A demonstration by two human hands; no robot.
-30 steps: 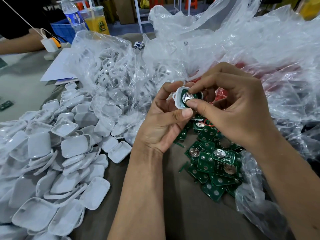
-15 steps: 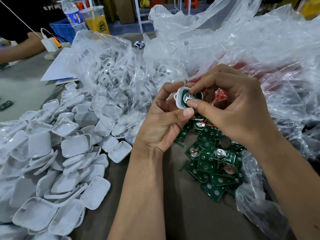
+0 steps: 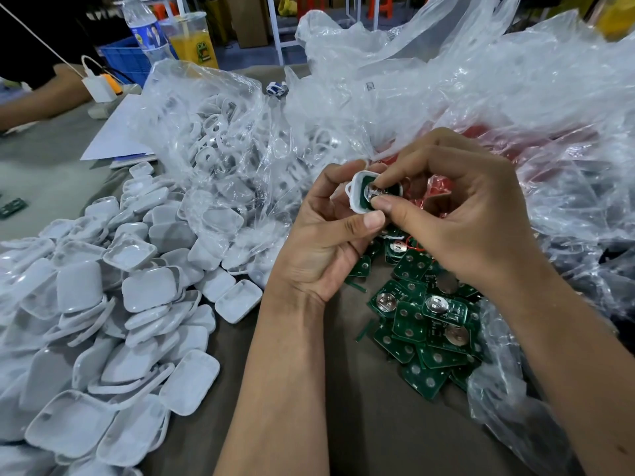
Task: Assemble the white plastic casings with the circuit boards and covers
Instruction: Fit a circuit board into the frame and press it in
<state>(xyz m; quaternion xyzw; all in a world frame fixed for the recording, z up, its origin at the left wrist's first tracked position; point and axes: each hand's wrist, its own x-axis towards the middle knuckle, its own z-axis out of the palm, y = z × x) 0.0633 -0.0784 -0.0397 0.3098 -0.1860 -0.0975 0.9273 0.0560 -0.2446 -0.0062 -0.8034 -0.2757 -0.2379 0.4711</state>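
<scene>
Nearest, at 7 to 9 o'clock, a heap of white rounded-square plastic covers [image 3: 103, 310] spreads over the grey-brown cloth-covered table [image 3: 360, 424]. At 4 to 5 o'clock, a pile of small green circuit boards with round silver button-cell holders [image 3: 426, 321] lies partly on a crumpled clear plastic bag [image 3: 508, 400].

Centre frame, both hands meet above the boards. Left hand [image 3: 319, 242] curls round a white plastic casing [image 3: 354, 195], thumb and fingers gripping its edges, open side up. A green circuit board with a silver cell [image 3: 369, 195] sits inside the casing. Right hand [image 3: 457, 214] pinches down on that board with thumb and forefinger, fingertips touching the cell area.

Further out, at 11 to 12 o'clock, a clear bag of white ring-shaped plastic parts [image 3: 213, 132]. At 1 to 3 o'clock, big crinkled clear bags with red parts [image 3: 515, 142] showing through.

Far, at 10 to 11 o'clock: white paper sheet [image 3: 117, 132], white charger block [image 3: 98, 87], clear water bottle [image 3: 144, 29], cup of orange drink [image 3: 192, 39], another person's forearm [image 3: 41, 101].
</scene>
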